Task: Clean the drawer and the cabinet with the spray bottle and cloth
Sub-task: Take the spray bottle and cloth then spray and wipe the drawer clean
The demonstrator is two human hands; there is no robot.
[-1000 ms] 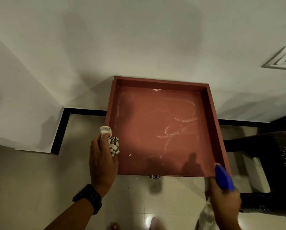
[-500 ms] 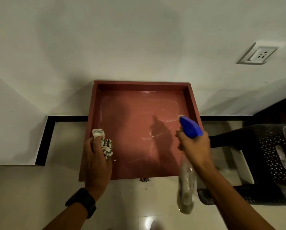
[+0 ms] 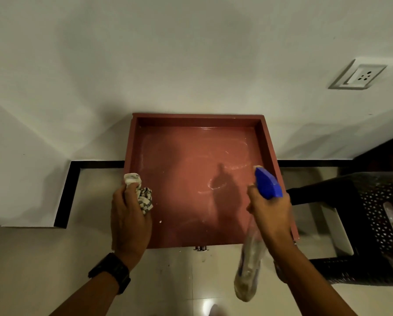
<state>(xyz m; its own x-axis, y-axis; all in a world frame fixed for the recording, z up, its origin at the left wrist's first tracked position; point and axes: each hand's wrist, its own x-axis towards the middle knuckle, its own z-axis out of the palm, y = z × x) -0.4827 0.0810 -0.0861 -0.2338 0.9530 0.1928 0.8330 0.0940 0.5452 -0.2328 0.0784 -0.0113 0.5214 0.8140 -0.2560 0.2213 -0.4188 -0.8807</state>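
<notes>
The reddish-brown wooden drawer (image 3: 200,185) leans against the white wall, its front edge on the floor. At the drawer's left rim, the left hand (image 3: 129,220) clutches a crumpled checked cloth (image 3: 140,192). Over its right side, the right hand (image 3: 270,210) grips the clear spray bottle with blue nozzle (image 3: 267,183). The drawer looks stiff and light, best held by its rims; its bottom seems wet and slippery.

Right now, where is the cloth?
In the head view, the cloth is bunched in the left hand, at the left edge of the red drawer, across from the spray bottle.
</notes>
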